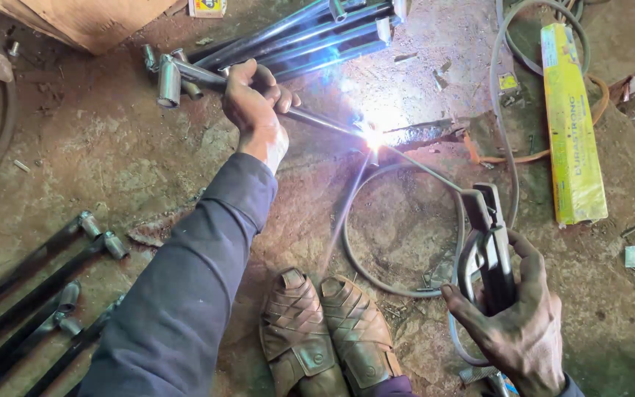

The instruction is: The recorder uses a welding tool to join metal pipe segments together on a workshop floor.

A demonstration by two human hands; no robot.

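My left hand (253, 103) grips a dark metal rod (310, 117) that lies across the dirt floor, with short steel tube pieces (168, 79) at its left end. My right hand (519, 323) holds a black welding electrode holder (488, 246). Its thin electrode (420, 169) runs up and left to the rod's right end. A bright white arc (373, 136) burns where the electrode tip meets the rod. My two brown sandalled feet (328, 334) rest on the ground just below.
Several dark rods lie in a bundle (310, 37) at top centre and another group (31, 294) at lower left. A long yellow electrode box (571, 125) lies at right. A grey cable (505, 110) loops over the floor. A cardboard sheet (90, 18) sits top left.
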